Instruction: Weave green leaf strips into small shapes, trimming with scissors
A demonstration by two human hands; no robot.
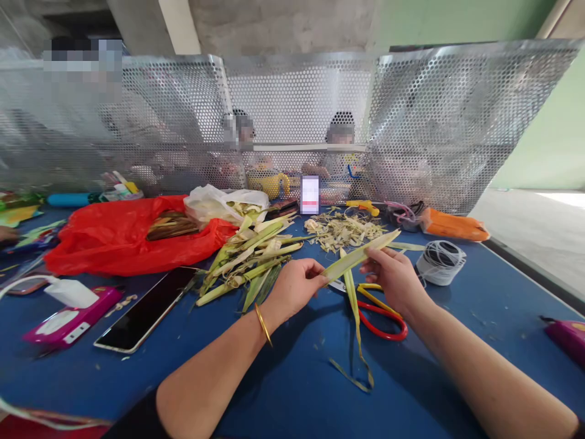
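Between my two hands a pale green strip of corn husk (350,261) is stretched out, tilted up to the right. My left hand (297,281) pinches its lower end, and my right hand (388,268) grips it nearer the upper end. A narrower husk strip (351,292) hangs below, its thin curled tail on the table. Behind it lie scissors (388,326) with red and yellow handles, partly covered by the strips. A heap of husks (256,256) is left of my hands, and a pile of husk scraps (347,228) lies beyond them.
A spool of grey thread (441,262) stands at right, near an orange packet (452,225). A red plastic bag (123,238), a dark phone (146,311) and a purple power strip (75,317) are at left. A perforated metal screen (297,97) closes off the back; people sit behind it.
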